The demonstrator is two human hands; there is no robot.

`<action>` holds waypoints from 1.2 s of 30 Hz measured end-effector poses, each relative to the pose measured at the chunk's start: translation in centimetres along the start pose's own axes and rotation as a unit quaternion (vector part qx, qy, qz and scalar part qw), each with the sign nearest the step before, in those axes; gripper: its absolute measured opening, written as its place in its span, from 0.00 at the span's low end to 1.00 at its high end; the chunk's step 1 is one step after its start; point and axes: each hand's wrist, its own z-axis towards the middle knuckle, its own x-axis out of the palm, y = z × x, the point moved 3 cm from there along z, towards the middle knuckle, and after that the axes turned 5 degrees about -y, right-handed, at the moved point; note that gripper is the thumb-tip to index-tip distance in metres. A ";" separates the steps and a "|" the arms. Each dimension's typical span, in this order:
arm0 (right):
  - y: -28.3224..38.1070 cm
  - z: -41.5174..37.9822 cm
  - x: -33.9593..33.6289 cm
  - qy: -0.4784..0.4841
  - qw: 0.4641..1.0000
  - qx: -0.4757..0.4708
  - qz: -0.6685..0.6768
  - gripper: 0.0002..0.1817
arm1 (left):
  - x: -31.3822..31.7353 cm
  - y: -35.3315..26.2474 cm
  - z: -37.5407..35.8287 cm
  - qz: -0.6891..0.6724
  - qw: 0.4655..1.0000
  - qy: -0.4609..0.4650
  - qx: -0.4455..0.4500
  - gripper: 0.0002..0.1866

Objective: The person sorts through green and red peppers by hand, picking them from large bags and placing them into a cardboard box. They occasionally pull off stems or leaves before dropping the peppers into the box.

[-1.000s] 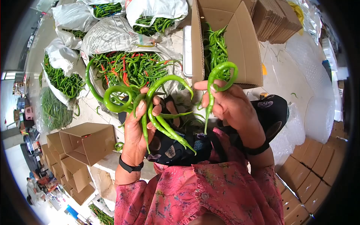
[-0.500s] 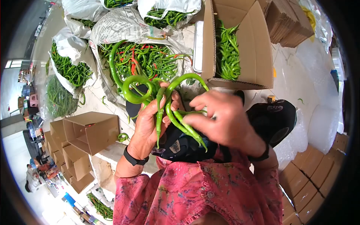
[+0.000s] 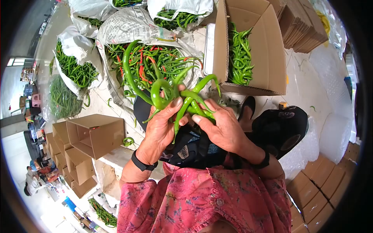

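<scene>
A loose bunch of long, curled green chili peppers (image 3: 161, 93) is held up in front of my lap. My left hand (image 3: 163, 120) is closed round the stalks and middles of several of them. From the other side, my right hand (image 3: 221, 128) grips peppers of the same bunch between thumb and fingers. Some tips hang down between the two hands, and others stick out above. Beyond the bunch lies an opened woven sack (image 3: 130, 31) full of green and a few red peppers (image 3: 142, 72). My palms and the inner part of the bunch are hidden.
A tall cardboard box (image 3: 260, 83) with green peppers inside stands at the upper right, beside a white flat-topped object (image 3: 209, 48). Several white sacks (image 3: 74, 46) of peppers are at the upper left. Open cartons (image 3: 97, 134) sit at the left, flattened cardboard (image 3: 303, 27) at the far right.
My right hand, blurred and apart from most of the bunch before, has moved left and closed on the peppers. The peppers have shifted and turned in my grip.
</scene>
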 end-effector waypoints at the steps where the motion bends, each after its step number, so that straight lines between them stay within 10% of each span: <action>1: 0.2 0.1 0.1 -0.001 1.000 0.000 0.000 0.14 | -0.2 0.2 0.1 0.012 1.000 0.005 -0.003 0.23; 7: -0.4 1.3 0.4 0.034 0.998 -0.036 0.028 0.18 | 0.8 0.6 -0.6 0.098 0.990 -0.014 0.096 0.25; 11: -1.5 1.0 0.4 0.102 0.923 0.200 0.313 0.19 | 1.9 -0.1 -0.8 0.036 0.999 0.021 0.034 0.21; 19: 0.5 2.2 -0.2 0.003 0.883 0.186 0.431 0.14 | 2.8 0.0 -0.2 0.058 0.996 -0.006 0.063 0.27; 33: -4.6 4.5 -2.6 -0.009 0.975 0.008 0.221 0.18 | 2.4 -0.3 -0.2 -0.037 0.998 0.050 -0.019 0.26; 36: -3.4 4.8 -3.7 0.014 0.868 0.240 0.434 0.16 | 1.2 -1.2 0.4 -0.072 0.997 0.005 0.002 0.20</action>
